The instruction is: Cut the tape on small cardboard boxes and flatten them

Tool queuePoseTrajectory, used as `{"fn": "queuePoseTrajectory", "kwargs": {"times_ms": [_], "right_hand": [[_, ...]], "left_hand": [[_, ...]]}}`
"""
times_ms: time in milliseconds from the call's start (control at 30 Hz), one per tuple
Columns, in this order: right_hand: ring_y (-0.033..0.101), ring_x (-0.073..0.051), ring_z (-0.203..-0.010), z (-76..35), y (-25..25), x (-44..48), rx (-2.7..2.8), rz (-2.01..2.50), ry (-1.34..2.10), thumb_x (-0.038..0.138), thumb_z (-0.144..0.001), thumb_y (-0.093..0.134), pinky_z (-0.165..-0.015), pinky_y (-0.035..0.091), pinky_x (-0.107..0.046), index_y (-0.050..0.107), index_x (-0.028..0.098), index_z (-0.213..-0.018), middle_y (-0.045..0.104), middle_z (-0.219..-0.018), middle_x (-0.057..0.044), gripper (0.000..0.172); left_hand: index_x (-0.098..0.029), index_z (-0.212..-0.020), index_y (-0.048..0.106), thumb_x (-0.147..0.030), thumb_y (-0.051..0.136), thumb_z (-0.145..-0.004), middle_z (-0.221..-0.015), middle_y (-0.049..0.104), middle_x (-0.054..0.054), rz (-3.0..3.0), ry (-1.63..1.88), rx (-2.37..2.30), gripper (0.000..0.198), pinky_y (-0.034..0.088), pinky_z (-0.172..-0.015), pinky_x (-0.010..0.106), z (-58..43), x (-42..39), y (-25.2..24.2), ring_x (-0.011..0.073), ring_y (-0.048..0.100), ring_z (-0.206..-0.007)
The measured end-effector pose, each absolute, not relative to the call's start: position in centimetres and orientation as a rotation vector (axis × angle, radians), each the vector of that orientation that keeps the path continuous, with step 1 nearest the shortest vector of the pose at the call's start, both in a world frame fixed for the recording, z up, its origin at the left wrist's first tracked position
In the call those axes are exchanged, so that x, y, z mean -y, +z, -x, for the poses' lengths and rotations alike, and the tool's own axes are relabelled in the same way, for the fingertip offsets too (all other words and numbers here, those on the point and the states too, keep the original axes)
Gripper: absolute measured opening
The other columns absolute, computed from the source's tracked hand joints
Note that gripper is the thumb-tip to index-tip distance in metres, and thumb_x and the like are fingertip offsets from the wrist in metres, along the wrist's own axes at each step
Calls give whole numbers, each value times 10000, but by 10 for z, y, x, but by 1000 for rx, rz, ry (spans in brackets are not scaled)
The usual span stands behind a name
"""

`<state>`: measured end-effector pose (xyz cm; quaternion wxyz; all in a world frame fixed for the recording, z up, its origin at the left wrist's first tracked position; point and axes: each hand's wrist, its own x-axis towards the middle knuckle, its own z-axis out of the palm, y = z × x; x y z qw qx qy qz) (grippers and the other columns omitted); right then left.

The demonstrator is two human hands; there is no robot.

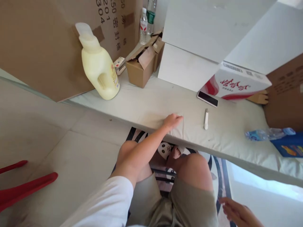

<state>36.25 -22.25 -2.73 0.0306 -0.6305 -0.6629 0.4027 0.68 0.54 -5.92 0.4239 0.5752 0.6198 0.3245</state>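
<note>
My left hand [173, 121] rests on the pale cloth-covered tabletop [151, 104] near its front edge, its fingers curled in and the thumb side toward a thin crease in the cloth. Whatever lies under those fingers, if anything, is hidden. To the right of it lies a white box cutter [206, 119], and behind that a dark-screened phone [207, 98]; the hand touches neither. Low at the right, beside my knee and off the table, my right hand [236, 212] hangs with loosely bent fingers apart and nothing visible in it.
A pale yellow jug [100, 69] and an opened small carton [142, 67] stand back left, before a large cardboard box [47, 47]. White boxes [187, 66] and a red-white box [239, 82] line the back. A plastic bottle [267, 134] lies right. Red legs [28, 190] show lower left.
</note>
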Motion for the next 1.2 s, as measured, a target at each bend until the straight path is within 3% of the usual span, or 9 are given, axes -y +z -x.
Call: {"fn": "queuePoseTrajectory", "kwargs": {"times_ms": [200, 300, 400, 500, 667, 833, 933, 1067, 1200], "right_hand": [[683, -195, -597, -203, 31, 19, 2514, 1496, 781, 485, -927, 515, -516, 547, -290, 720, 214, -1096, 730, -724, -51, 379], [730, -239, -826, -91, 47, -64, 2583, 1247, 563, 366, -895, 501, -665, 602, -359, 654, 190, -1245, 755, -1016, -129, 421], [668, -328, -1154, 14, 54, -116, 2607, 1145, 324, 290, -860, 512, -874, 586, -512, 514, 227, -1459, 562, -1450, -188, 602], [593, -415, -1260, 93, 55, -140, 2680, 1195, 229, 323, -867, 562, -925, 527, -633, 406, 295, -1544, 270, -1662, -197, 695], [559, -456, -1279, 141, 47, -152, 2678, 1465, 112, 388, -862, 559, -966, 494, -660, 471, 134, -1478, 195, -1675, -265, 673], [616, -403, -1209, 75, 43, -139, 2440, 1469, 185, 392, -850, 507, -1005, 498, -589, 473, 61, -1475, 623, -1349, -270, 708], [623, -355, -1233, -3, 37, -101, 2186, 1318, 266, 383, -816, 548, -1061, 487, -561, 531, 146, -1452, 654, -1350, -191, 679], [613, -340, -1279, -86, 22, -37, 1834, 1331, 358, 388, -883, 553, -1107, 458, -564, 614, 211, -1337, 662, -1345, -150, 491], [594, -341, -1315, -112, 6, -9, 1736, 1187, 296, 445, -907, 547, -1106, 452, -588, 387, 230, -1489, 603, -1374, -190, 641]], "left_hand": [[-222, -515, 227, -409, 457, -885, -519, 197, -37, -1314, 1064, -1379, 474, 186, -555, 317, 38, -11, -40, 116, 275, -524], [-219, -513, 218, -394, 469, -859, -531, 182, -38, -1125, 1313, -1419, 461, 181, -553, 317, 68, -19, -34, 104, 252, -527], [-217, -507, 232, -398, 461, -858, -510, 197, -43, -905, 1488, -1520, 457, 180, -548, 315, 87, -29, -37, 98, 239, -519], [-214, -511, 241, -401, 461, -862, -508, 193, -48, -888, 1563, -1478, 455, 173, -542, 309, 96, -36, -42, 94, 232, -521], [-212, -509, 223, -374, 469, -865, -485, 182, -55, -874, 1667, -1475, 462, 177, -532, 306, 103, -35, -42, 85, 219, -498], [-217, -555, 208, -365, 457, -914, -513, 205, -51, -779, 2069, -1503, 461, 201, -535, 304, 119, -24, -42, 94, 220, -513], [-223, -607, 304, -416, 435, -957, -565, 301, -38, -674, 2315, -1581, 421, 286, -552, 289, 132, -18, -45, 119, 315, -554], [-219, -978, 571, -543, 443, -968, -998, 630, 76, -965, 2254, -1680, 349, 475, -853, 343, 136, -17, -50, 202, 600, -975], [-244, -1260, 550, -567, 435, -978, -1393, 559, 135, -1437, 2039, -1517, 443, 417, -1102, 433, 118, -25, -54, 259, 502, -1354]]}}
